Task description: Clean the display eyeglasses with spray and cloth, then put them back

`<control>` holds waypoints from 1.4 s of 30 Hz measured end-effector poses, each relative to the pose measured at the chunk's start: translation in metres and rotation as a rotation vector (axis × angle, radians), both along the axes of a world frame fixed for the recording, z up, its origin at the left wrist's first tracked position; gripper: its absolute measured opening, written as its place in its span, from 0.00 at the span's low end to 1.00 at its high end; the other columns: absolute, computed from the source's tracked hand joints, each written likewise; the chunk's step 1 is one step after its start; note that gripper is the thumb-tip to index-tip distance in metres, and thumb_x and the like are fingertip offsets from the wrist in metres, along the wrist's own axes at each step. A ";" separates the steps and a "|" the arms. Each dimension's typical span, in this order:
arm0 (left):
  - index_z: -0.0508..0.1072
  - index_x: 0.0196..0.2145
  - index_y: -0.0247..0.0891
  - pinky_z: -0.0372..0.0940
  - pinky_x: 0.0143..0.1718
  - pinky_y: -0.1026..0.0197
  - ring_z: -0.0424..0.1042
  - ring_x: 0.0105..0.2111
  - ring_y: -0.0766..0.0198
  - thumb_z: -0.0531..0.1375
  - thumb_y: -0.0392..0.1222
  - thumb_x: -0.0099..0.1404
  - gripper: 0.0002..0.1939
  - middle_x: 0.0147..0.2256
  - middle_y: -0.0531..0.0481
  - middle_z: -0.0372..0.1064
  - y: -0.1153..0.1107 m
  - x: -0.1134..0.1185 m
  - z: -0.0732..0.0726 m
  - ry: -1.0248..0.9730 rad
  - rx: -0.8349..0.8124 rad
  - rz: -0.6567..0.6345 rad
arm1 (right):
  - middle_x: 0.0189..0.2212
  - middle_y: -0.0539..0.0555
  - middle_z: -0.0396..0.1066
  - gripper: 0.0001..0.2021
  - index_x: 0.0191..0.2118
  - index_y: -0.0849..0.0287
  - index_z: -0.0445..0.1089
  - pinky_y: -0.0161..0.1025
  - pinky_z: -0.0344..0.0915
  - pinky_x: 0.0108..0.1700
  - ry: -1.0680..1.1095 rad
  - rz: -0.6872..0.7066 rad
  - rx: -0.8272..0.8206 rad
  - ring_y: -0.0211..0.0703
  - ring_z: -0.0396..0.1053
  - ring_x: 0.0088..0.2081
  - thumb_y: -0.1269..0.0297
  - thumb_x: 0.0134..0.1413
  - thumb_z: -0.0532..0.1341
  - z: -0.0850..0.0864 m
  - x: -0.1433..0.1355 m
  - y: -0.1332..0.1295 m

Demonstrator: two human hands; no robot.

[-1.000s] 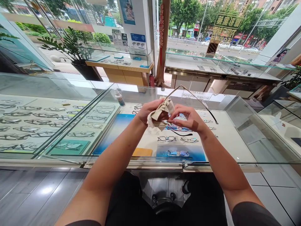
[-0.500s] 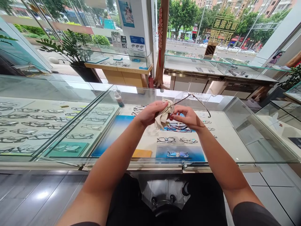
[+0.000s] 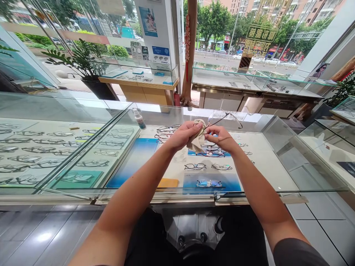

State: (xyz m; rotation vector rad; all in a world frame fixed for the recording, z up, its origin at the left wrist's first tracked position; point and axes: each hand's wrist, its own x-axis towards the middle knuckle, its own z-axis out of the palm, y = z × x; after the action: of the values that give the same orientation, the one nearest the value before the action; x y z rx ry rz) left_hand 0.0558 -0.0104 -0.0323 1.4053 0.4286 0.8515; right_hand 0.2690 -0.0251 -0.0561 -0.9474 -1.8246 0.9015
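Observation:
Above the glass display counter (image 3: 280,162), my left hand (image 3: 184,136) is closed round a crumpled beige cleaning cloth (image 3: 197,144) with a zigzag edge. The cloth wraps part of a pair of eyeglasses (image 3: 227,115); which part is hidden. Close beside it, my right hand (image 3: 222,138) pinches the eyeglasses between thumb and fingers. Their thin dark frame and temple stick up beyond both hands, towards the window. Below the hands, several other eyeglasses lie in rows, among them a dark-rimmed pair (image 3: 195,166).
A white spray bottle (image 3: 139,119) stands at the counter's back left. An orange-yellow flat item (image 3: 168,183) lies near the front edge. More eyeglasses fill the left showcase (image 3: 55,135). Further showcases (image 3: 230,82) and a potted plant (image 3: 88,70) stand by the window.
The eyeglasses have turned a little, and their far temple tip sits higher and further left. Both hands keep hold, with the cloth shifted slightly. The view has moved slightly.

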 end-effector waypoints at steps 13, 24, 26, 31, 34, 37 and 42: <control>0.73 0.26 0.36 0.59 0.23 0.65 0.63 0.21 0.69 0.78 0.68 0.55 0.33 0.22 0.53 0.66 0.004 0.020 -0.014 -0.184 -0.096 0.214 | 0.38 0.51 0.79 0.12 0.38 0.55 0.79 0.42 0.63 0.43 0.069 -0.143 0.045 0.43 0.71 0.39 0.54 0.52 0.73 -0.015 -0.007 0.009; 0.72 0.28 0.36 0.59 0.24 0.65 0.63 0.22 0.70 0.78 0.71 0.53 0.35 0.24 0.53 0.67 0.006 0.021 -0.017 -0.193 -0.123 0.180 | 0.38 0.51 0.76 0.07 0.36 0.54 0.77 0.43 0.62 0.44 0.040 -0.101 0.105 0.43 0.68 0.39 0.63 0.49 0.69 -0.015 -0.007 0.008; 0.72 0.29 0.36 0.59 0.24 0.65 0.63 0.22 0.70 0.78 0.71 0.54 0.35 0.24 0.54 0.68 0.006 0.021 -0.018 -0.182 -0.102 0.156 | 0.38 0.51 0.75 0.06 0.35 0.54 0.76 0.43 0.62 0.43 0.037 -0.096 0.106 0.44 0.67 0.39 0.62 0.49 0.69 -0.015 -0.006 0.008; 0.74 0.33 0.35 0.63 0.26 0.66 0.68 0.25 0.69 0.77 0.70 0.58 0.34 0.28 0.51 0.72 0.007 0.018 -0.019 -0.130 -0.055 0.040 | 0.36 0.51 0.72 0.10 0.34 0.54 0.74 0.43 0.62 0.43 -0.017 -0.055 0.090 0.45 0.66 0.39 0.57 0.53 0.72 -0.016 -0.005 0.009; 0.74 0.36 0.35 0.64 0.27 0.67 0.69 0.25 0.70 0.77 0.68 0.59 0.32 0.28 0.52 0.73 0.007 0.017 -0.019 -0.111 -0.016 -0.004 | 0.36 0.51 0.72 0.14 0.34 0.55 0.73 0.45 0.64 0.45 -0.052 -0.051 0.123 0.47 0.67 0.40 0.51 0.55 0.73 -0.015 -0.005 0.008; 0.74 0.39 0.36 0.64 0.27 0.67 0.69 0.25 0.70 0.78 0.64 0.59 0.31 0.29 0.53 0.73 0.006 0.017 -0.019 -0.113 -0.001 0.002 | 0.38 0.53 0.73 0.15 0.35 0.55 0.73 0.46 0.65 0.46 -0.078 -0.060 0.182 0.49 0.68 0.42 0.50 0.58 0.72 -0.014 -0.005 0.006; 0.72 0.39 0.36 0.64 0.25 0.67 0.69 0.24 0.70 0.79 0.64 0.57 0.32 0.29 0.54 0.72 0.002 0.022 -0.022 -0.118 -0.038 0.050 | 0.39 0.55 0.73 0.09 0.36 0.54 0.73 0.48 0.68 0.48 -0.112 -0.076 0.272 0.53 0.69 0.45 0.56 0.62 0.69 -0.017 -0.006 0.008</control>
State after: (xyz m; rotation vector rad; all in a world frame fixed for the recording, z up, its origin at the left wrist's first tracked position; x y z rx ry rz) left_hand 0.0777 -0.0084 -0.0539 1.3061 0.3894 0.9574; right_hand 0.2632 -0.0172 -0.0734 -0.9011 -1.9333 0.5451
